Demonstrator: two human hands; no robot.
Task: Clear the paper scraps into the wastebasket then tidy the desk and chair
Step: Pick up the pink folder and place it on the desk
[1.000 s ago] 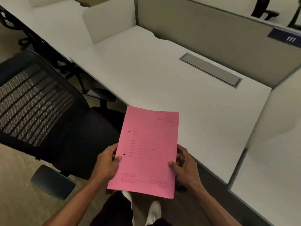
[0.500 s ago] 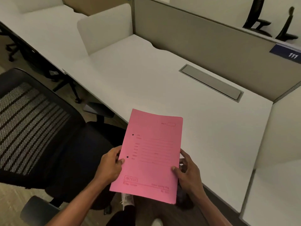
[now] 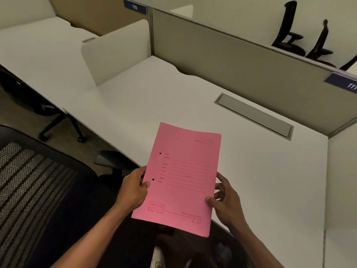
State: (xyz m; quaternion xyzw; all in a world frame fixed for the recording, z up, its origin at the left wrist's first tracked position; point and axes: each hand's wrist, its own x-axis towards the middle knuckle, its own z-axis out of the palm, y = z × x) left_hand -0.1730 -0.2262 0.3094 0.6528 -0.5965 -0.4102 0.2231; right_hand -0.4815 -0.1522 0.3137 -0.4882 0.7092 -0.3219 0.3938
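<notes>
Holding a pink folder [image 3: 179, 178] by its two long edges, both hands sit low in the head view, the only view given. The left hand [image 3: 133, 192], at about 7 o'clock from the frame's middle, pinches the folder's punched edge, thumb on the printed cover just beside the lower of two holes and fingers curled underneath. The right hand [image 3: 225, 204], at about 5 o'clock, has its thumb pressed on the cover near the lower corner while its other fingers spread loosely behind the edge, partly hidden. The folder is tilted, its far end over the near edge of the white desk [image 3: 158, 97] and its near end hanging over the floor; whether it touches the desktop cannot be told. At 2 o'clock a grey cable tray cover [image 3: 255, 116] lies flush in the desk, close to the partition [image 3: 231, 60]. At 11 o'clock a white side divider [image 3: 116, 53] stands between this desk and the next. A black mesh chair [image 3: 34, 190] fills the 8 o'clock corner, just beside the left forearm. Blue number plates reading 110 [image 3: 135, 7] and 111 [image 3: 345, 84] sit on the partitions.
</notes>
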